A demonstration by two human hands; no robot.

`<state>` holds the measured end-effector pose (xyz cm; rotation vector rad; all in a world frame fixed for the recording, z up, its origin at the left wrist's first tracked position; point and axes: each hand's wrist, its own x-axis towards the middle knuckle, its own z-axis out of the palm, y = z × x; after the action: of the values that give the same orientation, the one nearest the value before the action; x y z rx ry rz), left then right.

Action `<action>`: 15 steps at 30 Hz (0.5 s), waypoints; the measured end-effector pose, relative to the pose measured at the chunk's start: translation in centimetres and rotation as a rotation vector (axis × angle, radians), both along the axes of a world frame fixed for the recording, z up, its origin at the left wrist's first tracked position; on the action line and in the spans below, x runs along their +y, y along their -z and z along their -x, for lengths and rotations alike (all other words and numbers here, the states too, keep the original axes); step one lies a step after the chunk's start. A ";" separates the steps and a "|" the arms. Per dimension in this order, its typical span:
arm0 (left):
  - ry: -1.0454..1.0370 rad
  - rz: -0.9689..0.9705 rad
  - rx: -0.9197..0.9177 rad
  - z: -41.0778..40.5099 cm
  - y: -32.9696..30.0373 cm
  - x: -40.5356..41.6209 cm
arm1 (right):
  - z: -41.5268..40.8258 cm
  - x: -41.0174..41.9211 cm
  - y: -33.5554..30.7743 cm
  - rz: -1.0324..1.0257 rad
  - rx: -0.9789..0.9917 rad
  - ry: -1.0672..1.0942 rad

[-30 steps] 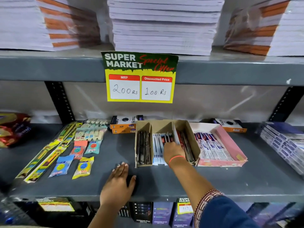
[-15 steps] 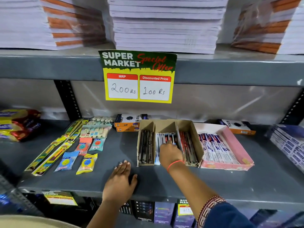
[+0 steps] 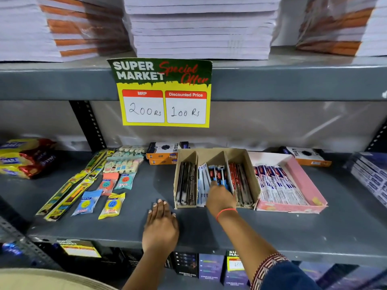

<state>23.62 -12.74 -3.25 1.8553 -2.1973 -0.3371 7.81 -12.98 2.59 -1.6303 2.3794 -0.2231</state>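
Observation:
A brown cardboard box point(image 3: 209, 155) with three compartments stands on the grey shelf point(image 3: 293, 231). My right hand point(image 3: 219, 198) reaches into its middle compartment, and its fingers pinch blue-and-red pen packets point(image 3: 217, 174) that stick up above the white packets beside them. Dark pens point(image 3: 186, 185) fill the left compartment and red pens point(image 3: 238, 181) the right one. My left hand point(image 3: 161, 225) lies flat on the shelf just left of the box front, fingers straight, holding nothing.
A pink tray point(image 3: 310, 185) of packets sits against the box's right side. Orange boxes point(image 3: 163, 155) stand behind it, eraser and ruler packs point(image 3: 111, 206) lie left, snack bags point(image 3: 23, 158) far left, blue boxes point(image 3: 372, 174) far right. A price sign point(image 3: 165, 93) hangs overhead.
My right hand has drawn back towards the box front, bringing the pen packets with it. My left hand stays flat on the shelf. The camera has shifted slightly.

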 end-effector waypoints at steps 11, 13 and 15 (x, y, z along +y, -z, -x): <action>0.001 0.010 0.004 0.0 0.1 0.0 | -0.3 0.4 -1.5 0.047 0.356 -0.077; 0.001 0.013 0.009 -0.1 0.1 0.0 | -0.2 0.3 -1.4 -0.008 0.350 -0.061; 0.000 0.019 0.014 -0.1 0.2 0.0 | -0.3 0.2 -0.6 -0.059 0.323 -0.073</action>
<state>23.73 -12.76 -3.43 1.8380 -2.1831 -0.3274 8.12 -12.76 3.16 -1.8399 2.5175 0.1341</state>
